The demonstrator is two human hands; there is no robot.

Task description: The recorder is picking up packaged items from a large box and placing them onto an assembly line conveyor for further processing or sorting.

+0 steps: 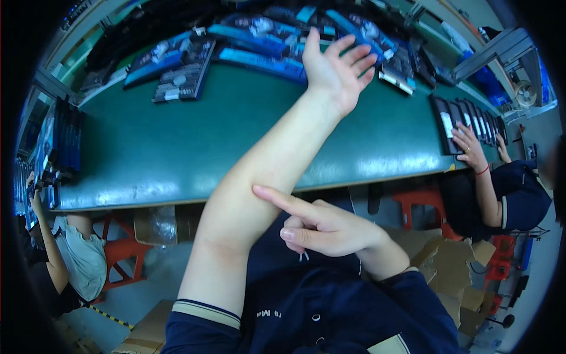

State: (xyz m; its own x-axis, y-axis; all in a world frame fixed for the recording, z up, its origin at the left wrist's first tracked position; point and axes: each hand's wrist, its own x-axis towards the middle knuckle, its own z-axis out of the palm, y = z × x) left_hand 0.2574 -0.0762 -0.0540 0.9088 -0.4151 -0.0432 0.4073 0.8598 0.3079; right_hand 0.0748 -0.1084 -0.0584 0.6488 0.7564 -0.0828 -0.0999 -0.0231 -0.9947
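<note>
My left arm stretches out over the green table, with the palm of my left hand (337,72) turned up and its fingers spread. That hand holds nothing and is nearest to the blue and black flat boxes (262,62) along the far side. With its index finger extended, my right hand (321,227) touches the inside of my left forearm (259,177) near the elbow. The other fingers of my right hand are loosely curled, with nothing visible in them.
Across the green table (153,141), a person's hand (470,146) at the right rests on a row of black cases (466,118). Another person sits at the left beside stacked boxes (65,135). Red stools (121,251) and cardboard (448,265) stand below the table edge.
</note>
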